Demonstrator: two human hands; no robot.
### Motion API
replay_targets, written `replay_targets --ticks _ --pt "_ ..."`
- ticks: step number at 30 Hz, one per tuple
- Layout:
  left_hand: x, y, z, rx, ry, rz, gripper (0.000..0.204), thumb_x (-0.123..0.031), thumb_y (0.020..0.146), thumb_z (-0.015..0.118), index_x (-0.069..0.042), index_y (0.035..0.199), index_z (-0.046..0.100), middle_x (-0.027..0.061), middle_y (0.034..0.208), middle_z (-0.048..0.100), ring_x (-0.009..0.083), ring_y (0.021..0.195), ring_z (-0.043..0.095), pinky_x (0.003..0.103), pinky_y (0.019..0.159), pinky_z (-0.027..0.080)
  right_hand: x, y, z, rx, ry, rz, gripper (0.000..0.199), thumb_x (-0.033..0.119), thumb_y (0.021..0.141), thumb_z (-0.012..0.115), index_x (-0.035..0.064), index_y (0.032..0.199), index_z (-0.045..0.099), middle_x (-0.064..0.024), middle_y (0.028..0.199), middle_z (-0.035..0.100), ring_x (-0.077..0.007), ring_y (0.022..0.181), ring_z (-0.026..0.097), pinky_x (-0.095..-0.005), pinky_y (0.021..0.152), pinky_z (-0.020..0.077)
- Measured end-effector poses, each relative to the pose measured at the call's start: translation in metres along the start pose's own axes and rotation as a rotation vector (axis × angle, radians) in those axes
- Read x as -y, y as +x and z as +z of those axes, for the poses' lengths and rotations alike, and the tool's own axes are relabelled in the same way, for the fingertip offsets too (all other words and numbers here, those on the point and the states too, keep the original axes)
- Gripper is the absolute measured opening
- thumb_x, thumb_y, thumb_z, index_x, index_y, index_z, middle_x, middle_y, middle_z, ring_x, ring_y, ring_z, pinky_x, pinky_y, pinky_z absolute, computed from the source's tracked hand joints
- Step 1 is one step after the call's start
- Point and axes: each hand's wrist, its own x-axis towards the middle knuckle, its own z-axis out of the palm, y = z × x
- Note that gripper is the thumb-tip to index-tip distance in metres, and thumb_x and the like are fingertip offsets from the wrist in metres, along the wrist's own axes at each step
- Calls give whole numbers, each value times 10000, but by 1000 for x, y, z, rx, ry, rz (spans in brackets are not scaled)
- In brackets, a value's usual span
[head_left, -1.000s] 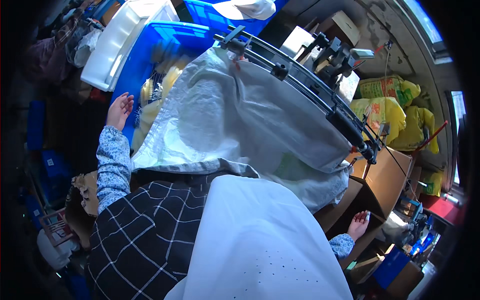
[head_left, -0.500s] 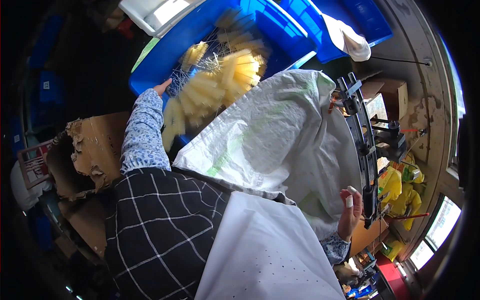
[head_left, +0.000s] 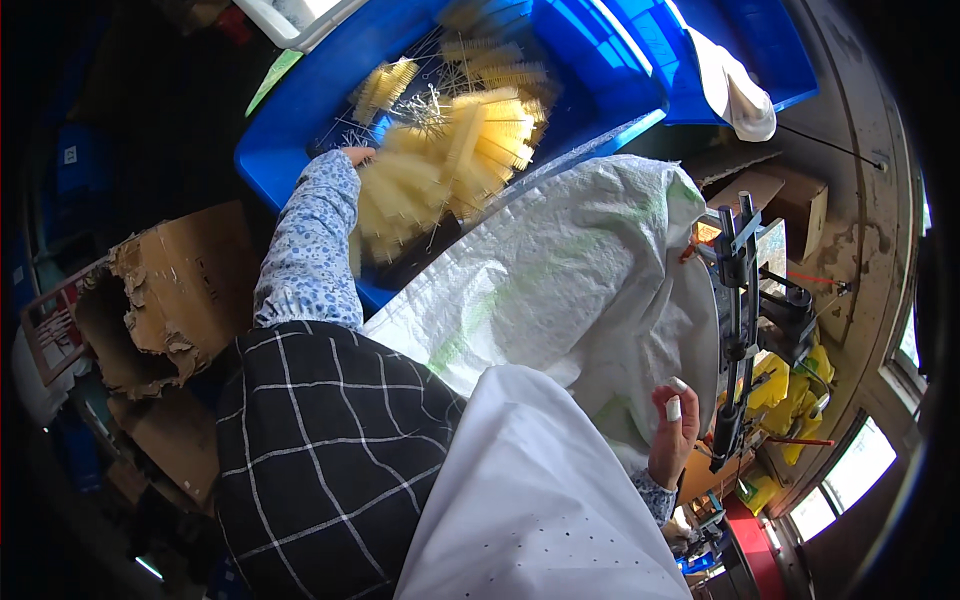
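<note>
Nearest, a white covering dotted with small holes (head_left: 530,490) fills the lower middle, and to its left is a black garment with a white grid pattern (head_left: 320,440). A left sleeve in blue floral print (head_left: 312,240) reaches forward from it to the left hand (head_left: 357,156). Only a little of that hand shows, at the near left of a pile of brushes; I cannot tell whether it grasps one.

The right hand (head_left: 672,440) is raised at the right, fingers loosely curled, white wrappings on some fingertips, nothing visible in its grip. Beside it, a white woven sheet with green streaks (head_left: 550,290) spreads across the middle, next to a black railed frame (head_left: 740,340) on the right.

To the left stands a torn cardboard box (head_left: 190,290). Beyond the sheet, a large blue bin (head_left: 268,165) holds the brushes (head_left: 485,140), yellow-bristled with thin wire stems, heaped in several directions.

At the far right are yellow bags (head_left: 790,395); at the far edge, a second blue bin (head_left: 785,55) has a white cloth (head_left: 738,95) over its rim. A white tub (head_left: 300,15) sits at the far left.
</note>
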Motion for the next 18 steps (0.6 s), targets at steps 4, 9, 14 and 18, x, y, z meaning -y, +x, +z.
replay_targets --ticks 4,9,14,18 --pt "31 7 -11 -78 -148 27 322 -370 660 649 -77 787 613 53 755 585 162 665 538 303 608 426 20 15 17 53 -105 -74 236 115 869 504 9 1080 500 -77 956 584 -144 912 543 -275 860 391" --pt "49 7 -7 -208 -372 104 255 -349 647 653 -97 673 620 20 629 539 135 548 480 291 516 402 40 75 110 361 -443 -549 278 -56 740 545 8 1007 502 -119 908 602 -241 877 573 -303 768 437" --pt "11 -33 27 -138 -599 169 162 -152 649 682 -28 734 621 71 731 617 138 626 582 248 557 476 8 126 256 788 -834 -945 231 72 760 540 75 990 526 -74 868 543 -258 837 528 -348 747 406" --pt "-9 -59 46 -99 -707 343 216 -98 680 684 7 852 608 104 826 639 160 689 614 281 630 517 -55 154 297 846 -1237 -867 214 98 754 485 99 953 564 -53 889 557 -227 807 572 -343 694 422"
